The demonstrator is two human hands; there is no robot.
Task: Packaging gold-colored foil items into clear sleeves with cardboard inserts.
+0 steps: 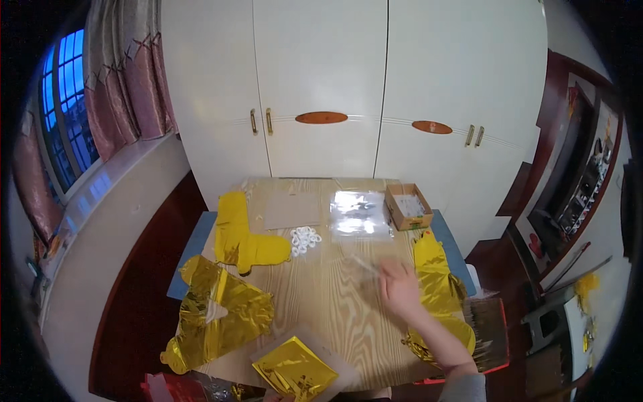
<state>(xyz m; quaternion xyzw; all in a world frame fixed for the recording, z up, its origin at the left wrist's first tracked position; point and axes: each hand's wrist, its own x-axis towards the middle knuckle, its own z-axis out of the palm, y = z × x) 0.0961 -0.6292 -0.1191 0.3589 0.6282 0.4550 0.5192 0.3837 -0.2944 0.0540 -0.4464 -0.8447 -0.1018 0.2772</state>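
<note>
My right hand (400,285) reaches over the table's right half, smeared by motion, with its fingers closed on a thin pale see-through strip (364,262). What kind of thing the strip is, I cannot make out. At the near edge lies a folded gold foil balloon (295,368) on a clear plastic bag (343,365). Only a bit of my left hand (276,396) shows at the bottom, closed at the balloon's near corner; its fingers are mostly hidden.
Flat gold foil balloons lie left (231,231), near left (231,315) and right (439,275) on the wooden table (328,288). Farther back are white rings (305,240), a beige sheet (291,211), clear bags (362,213) and an open cardboard box (409,208). White cupboards (321,67) stand behind.
</note>
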